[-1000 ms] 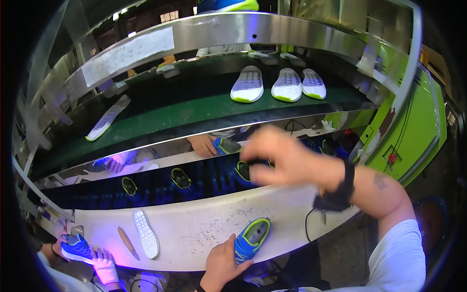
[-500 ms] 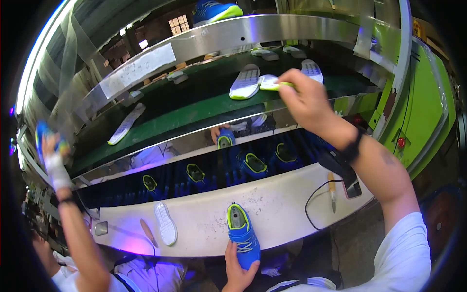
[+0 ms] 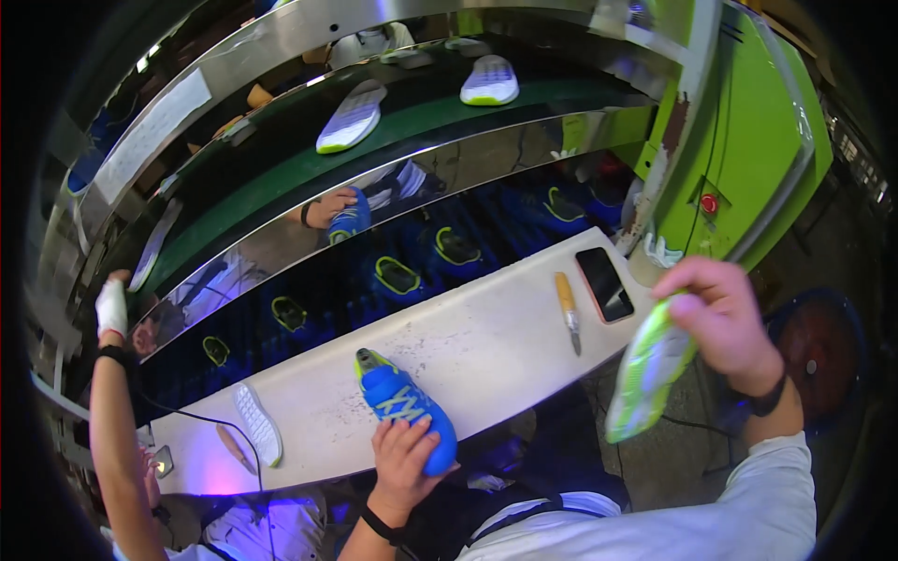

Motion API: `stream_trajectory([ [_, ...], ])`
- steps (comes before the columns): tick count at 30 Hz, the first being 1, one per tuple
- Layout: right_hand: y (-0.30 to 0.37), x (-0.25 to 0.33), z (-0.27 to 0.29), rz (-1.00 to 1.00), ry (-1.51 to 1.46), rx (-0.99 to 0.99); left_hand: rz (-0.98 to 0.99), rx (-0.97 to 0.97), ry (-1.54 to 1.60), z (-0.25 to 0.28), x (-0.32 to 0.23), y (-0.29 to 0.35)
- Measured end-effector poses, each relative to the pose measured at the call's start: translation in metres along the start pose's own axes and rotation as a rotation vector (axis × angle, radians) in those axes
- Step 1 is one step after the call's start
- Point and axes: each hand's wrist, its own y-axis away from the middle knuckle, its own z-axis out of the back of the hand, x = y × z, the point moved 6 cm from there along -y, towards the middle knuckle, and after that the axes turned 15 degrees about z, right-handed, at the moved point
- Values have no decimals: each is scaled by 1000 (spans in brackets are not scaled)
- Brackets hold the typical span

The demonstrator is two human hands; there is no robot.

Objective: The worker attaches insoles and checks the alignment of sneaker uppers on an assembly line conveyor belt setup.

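Observation:
My left hand point(image 3: 402, 463) is closed around the toe of a blue shoe point(image 3: 393, 395) with pale laces and a lime-green collar. The shoe tilts over the white ledge, its heel pointing away from me. Out at the right, past the ledge's end, my right hand point(image 3: 718, 323) pinches one end of a shoe sole point(image 3: 647, 374). That sole is lime green and whitish, hangs downward and is slightly blurred.
Across the white ledge point(image 3: 496, 351) lie a phone point(image 3: 605, 283), a wooden-handled tool point(image 3: 567, 313) and a white sole point(image 3: 257, 424). Beyond it, blue shoes point(image 3: 398, 275) stand in a dark trough. Soles point(image 3: 354, 117) ride a green belt. A co-worker's gloved hand point(image 3: 111, 307) reaches in at left.
My right hand has brought the sole from above the belt back and out to the right. The shoe in my left hand has turned, toe rightward. My view has swung right.

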Motion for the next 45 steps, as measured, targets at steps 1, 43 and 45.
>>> stream_trajectory([
  [1,-2,-12,-12,-29,-36,14,19,-45,80,7,1,-19],
  [43,37,-36,-189,286,-223,257,408,-8,552,57,-66,-7],
  [45,38,-36,-188,298,-217,251,389,4,540,56,-67,-9],
])
